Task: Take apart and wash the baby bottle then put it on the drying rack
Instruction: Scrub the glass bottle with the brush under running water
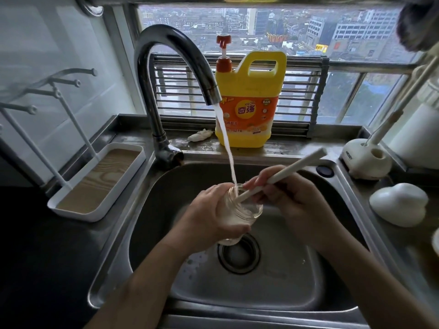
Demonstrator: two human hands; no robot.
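Left hand (209, 214) fingers curl round the bottle (244, 210) over the sink (332, 210), mouth tilted up-left under the water. Right hand (292, 198) pinches the brush handle (285, 173), its tip inside, probably bristles.

I faced a wide window (190, 20) that looked down on grey city buildings (356, 32). A grille of horizontal metal bars (301, 96) stood against its lower panes, on the wet steel desk (297, 144). The wall (47, 43) on my left was pale, glossy panelling. The daylight was dull and cool, and the lower left corner lay dark.
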